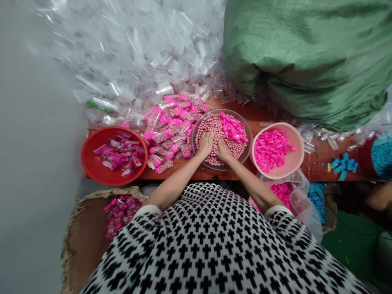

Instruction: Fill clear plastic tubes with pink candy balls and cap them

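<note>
Both my hands rest inside a clear round bowl (246,134) on the wooden bench, which is full of small pale pink balls (211,122) with bright pink caps (232,128) heaped on its right side. My left hand (205,143) lies on the balls with its fingers curled down into them. My right hand (223,150) sits right beside it, fingers bent into the balls too. What either hand holds is hidden. Left of the bowl lies a pile of small clear tubes filled with balls and closed with pink caps (171,130).
A red basin (92,161) with pink packets stands at the left. A pink bowl (298,157) of pink caps stands at the right, blue caps (341,165) beyond it. Empty clear tubes (137,57) heap up behind, next to a green sack (306,57). A woven sack (82,237) holds packets below.
</note>
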Demonstrator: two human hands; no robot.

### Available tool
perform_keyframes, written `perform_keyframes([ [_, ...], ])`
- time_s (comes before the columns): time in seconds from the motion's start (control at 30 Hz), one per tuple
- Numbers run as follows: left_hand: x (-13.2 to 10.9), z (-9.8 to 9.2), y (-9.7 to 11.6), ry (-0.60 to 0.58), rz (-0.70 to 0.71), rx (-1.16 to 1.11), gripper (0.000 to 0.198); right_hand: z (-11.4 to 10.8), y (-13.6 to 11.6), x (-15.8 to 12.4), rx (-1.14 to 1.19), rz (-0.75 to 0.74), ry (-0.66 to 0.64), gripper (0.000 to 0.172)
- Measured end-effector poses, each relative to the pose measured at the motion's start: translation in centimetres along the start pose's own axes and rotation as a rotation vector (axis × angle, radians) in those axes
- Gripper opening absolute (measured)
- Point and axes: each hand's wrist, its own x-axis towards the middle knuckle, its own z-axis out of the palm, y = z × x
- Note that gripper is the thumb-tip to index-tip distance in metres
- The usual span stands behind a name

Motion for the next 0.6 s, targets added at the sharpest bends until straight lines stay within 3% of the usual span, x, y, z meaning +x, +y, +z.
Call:
perform_keyframes([
  [0.1, -0.8, -0.9, 0.2, 0.013, 0.158, -0.14, 0.044, 0.9, 0.6, 0.1, 0.348, -0.067, 0.141, 0.063],
  [0.2, -1.7, -2.0, 0.2, -0.068, 0.216, -0.206, 0.046, 1.1, 1.1, -0.1, 0.491, -0.083, 0.165, 0.077],
  [0.4, -3.7, -3.7, 0.1, 0.065, 0.112, 0.086, 0.037, 0.4, 2.3, -0.3, 0.578, -0.033, 0.154, 0.082],
  [0.6, -4.3, -2.0, 1.6, -0.094, -0.095, 0.395, 0.021, -0.2, 3.1, -0.5, 0.648, -0.072, 0.118, 0.076],
])
